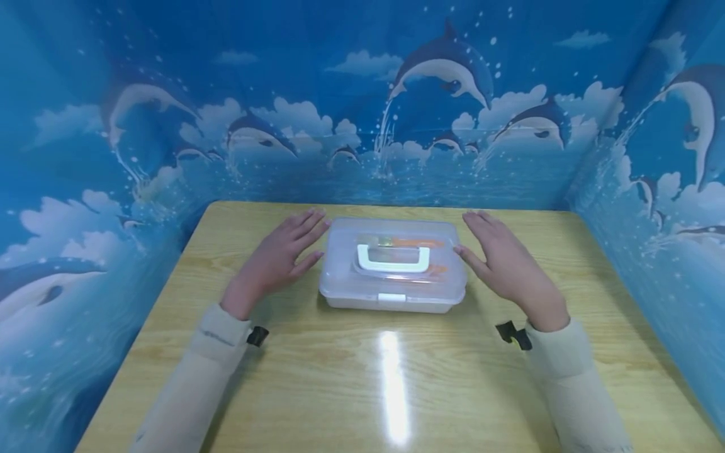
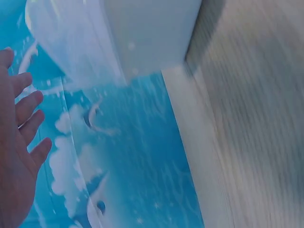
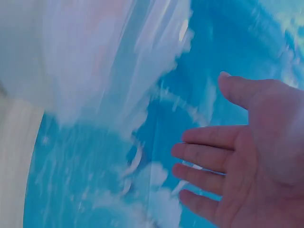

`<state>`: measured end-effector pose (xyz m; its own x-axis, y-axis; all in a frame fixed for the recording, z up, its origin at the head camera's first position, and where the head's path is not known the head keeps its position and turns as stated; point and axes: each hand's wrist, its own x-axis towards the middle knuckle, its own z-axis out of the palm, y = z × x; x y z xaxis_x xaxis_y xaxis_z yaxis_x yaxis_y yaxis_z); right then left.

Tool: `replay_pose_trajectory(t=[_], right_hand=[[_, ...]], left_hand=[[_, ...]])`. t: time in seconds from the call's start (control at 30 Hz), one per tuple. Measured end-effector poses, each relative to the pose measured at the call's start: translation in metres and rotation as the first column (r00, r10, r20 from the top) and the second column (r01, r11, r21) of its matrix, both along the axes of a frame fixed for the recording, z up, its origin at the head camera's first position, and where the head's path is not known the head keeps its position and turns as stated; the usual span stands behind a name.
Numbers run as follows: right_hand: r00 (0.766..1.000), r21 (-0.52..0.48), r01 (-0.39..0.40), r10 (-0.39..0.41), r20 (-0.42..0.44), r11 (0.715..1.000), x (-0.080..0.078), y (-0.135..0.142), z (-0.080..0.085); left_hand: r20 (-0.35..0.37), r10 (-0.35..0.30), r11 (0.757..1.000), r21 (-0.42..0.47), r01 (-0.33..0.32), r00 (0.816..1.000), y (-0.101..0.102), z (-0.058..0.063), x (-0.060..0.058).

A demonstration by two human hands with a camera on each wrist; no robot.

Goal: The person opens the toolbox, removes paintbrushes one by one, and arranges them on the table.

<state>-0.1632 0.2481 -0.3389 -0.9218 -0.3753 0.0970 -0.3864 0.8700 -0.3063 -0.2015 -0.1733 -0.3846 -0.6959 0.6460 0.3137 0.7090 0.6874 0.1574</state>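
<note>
A translucent plastic storage box with a white carry handle and a white front latch stands on the table, its lid down. Something orange shows dimly through the lid. To the left of the box is my left hand, its fingers extended and the fingertips close to the lid's edge. My right hand is at the other side, fingers straight and thumb near the lid's right edge. Both wrist views show the palms holding nothing, with the box blurred beside the left hand.
The wood-grain table carries a bright light reflection in front of the box. A blue curtain printed with dolphins and clouds hangs behind the table and along both sides. A small black piece sits at the right cuff.
</note>
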Motion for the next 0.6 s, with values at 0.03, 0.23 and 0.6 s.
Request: replay_pose_trajectory(t=[0.03, 0.23, 0.6], right_hand=[[0.999, -0.005, -0.032, 0.032, -0.040, 0.999, 0.005, -0.006, -0.001], [0.916, -0.029, -0.280, 0.258, -0.306, 0.960, 0.029, -0.035, -0.017], [0.785, -0.133, -0.581, 0.510, -0.351, 0.803, 0.051, -0.062, -0.057]], left_hand=[[-0.017, -0.028, 1.000, -0.002, 0.028, 0.999, 0.003, 0.000, 0.003], [-0.111, -0.145, 0.990, -0.019, 0.143, 0.983, 0.022, -0.004, 0.017], [-0.235, -0.249, 0.967, -0.010, 0.254, 0.940, 0.036, -0.022, 0.031]])
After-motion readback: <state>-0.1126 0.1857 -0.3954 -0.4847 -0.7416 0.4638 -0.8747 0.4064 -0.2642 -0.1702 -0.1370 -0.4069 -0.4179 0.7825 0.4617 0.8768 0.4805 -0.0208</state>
